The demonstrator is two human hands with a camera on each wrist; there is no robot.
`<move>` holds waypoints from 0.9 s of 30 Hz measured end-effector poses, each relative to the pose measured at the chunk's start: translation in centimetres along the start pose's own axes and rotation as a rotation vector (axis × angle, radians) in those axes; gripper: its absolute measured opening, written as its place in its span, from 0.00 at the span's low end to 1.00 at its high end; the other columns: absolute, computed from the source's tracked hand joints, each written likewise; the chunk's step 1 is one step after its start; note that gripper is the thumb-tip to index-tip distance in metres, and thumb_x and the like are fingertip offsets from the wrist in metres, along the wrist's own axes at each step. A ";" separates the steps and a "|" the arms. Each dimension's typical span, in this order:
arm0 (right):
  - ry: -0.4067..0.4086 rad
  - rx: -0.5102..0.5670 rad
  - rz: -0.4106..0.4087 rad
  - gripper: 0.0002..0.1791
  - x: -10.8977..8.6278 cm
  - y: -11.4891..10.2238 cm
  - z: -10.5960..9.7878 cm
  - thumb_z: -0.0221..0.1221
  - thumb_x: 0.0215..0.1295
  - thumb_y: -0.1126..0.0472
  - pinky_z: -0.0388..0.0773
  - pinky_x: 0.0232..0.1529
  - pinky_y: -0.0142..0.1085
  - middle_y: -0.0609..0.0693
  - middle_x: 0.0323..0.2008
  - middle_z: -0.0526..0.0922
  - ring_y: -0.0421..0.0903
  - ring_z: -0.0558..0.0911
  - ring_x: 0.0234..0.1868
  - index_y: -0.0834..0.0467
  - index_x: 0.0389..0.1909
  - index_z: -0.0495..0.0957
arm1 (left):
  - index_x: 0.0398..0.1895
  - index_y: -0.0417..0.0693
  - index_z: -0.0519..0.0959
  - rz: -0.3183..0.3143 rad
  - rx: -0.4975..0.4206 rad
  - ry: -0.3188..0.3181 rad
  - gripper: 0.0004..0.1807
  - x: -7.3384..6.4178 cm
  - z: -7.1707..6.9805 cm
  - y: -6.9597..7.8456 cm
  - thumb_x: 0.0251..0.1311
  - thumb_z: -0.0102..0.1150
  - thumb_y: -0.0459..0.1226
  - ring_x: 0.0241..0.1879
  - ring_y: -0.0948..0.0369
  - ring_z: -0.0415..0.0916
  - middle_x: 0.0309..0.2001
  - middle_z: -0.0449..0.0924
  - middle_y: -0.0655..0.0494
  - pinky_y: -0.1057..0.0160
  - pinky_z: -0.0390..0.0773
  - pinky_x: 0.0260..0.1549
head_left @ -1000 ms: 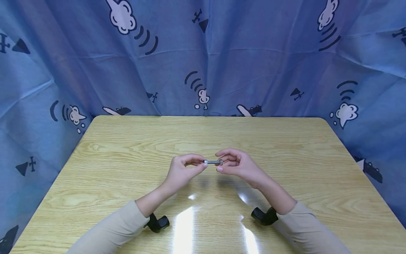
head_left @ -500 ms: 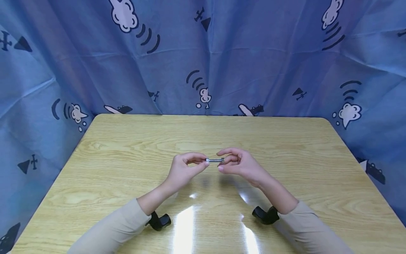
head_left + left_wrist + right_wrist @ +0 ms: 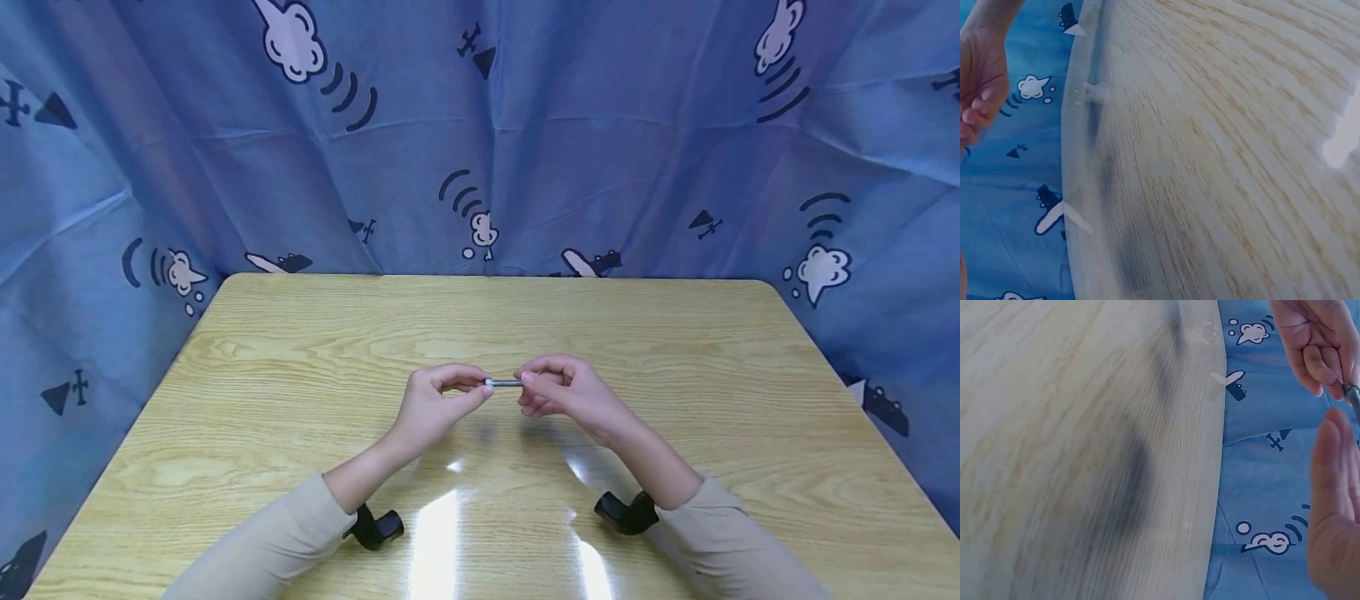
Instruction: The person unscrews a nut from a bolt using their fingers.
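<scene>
In the head view a slim metal bolt (image 3: 507, 383) is held level above the table between both hands. The left hand (image 3: 426, 407) pinches its left end between thumb and fingertips. At the other end, the thumb and index finger of the right hand (image 3: 576, 400) close on the bolt and cover its wider tip. In the right wrist view the threaded shank of the bolt (image 3: 1352, 392) shows at the right edge, close to the fingers of the left hand (image 3: 1313, 344). The left wrist view catches the right hand (image 3: 982, 81) at its upper left.
A wood-grain table (image 3: 300, 433) with rounded far corners lies below the hands, with bright reflections near its front. Blue printed curtains (image 3: 600, 150) stand behind and on both sides. A black wrist camera (image 3: 377, 528) is strapped at each sleeve.
The right thumb and fingers, earlier parted around the bolt's right end, have closed onto it and now hide that tip. The left hand keeps its pinch almost in place.
</scene>
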State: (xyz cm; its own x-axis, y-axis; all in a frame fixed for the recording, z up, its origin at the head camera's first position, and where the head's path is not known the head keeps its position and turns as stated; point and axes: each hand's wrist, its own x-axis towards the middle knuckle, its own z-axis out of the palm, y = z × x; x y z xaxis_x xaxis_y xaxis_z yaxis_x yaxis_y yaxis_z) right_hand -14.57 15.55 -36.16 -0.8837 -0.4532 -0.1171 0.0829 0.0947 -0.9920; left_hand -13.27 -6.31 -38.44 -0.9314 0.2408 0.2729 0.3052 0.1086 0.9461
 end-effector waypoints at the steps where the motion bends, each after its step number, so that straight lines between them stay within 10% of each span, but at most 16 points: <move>1: 0.006 0.003 0.003 0.18 0.0 0.0 0.0 0.57 0.64 0.63 0.81 0.37 0.42 0.53 0.29 0.82 0.45 0.83 0.30 0.74 0.47 0.71 | 0.37 0.38 0.83 -0.002 0.000 0.000 0.09 0.0 0.0 0.0 0.53 0.66 0.33 0.34 0.60 0.80 0.31 0.84 0.50 0.58 0.79 0.33; 27: -0.019 0.013 -0.013 0.17 0.1 0.2 -0.2 0.57 0.65 0.64 0.80 0.40 0.42 0.54 0.32 0.81 0.44 0.83 0.33 0.73 0.48 0.70 | 0.36 0.38 0.83 -0.006 -0.010 0.008 0.09 -0.1 0.1 -0.4 0.53 0.66 0.33 0.33 0.60 0.80 0.30 0.84 0.52 0.57 0.79 0.34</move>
State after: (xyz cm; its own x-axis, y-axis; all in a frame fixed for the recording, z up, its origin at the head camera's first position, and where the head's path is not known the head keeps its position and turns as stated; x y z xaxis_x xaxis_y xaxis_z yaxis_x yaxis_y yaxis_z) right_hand -14.73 15.69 -36.32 -0.8760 -0.4709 -0.1045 0.0773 0.0769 -0.9940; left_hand -13.28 -6.23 -38.83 -0.9349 0.2323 0.2683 0.2974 0.1004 0.9495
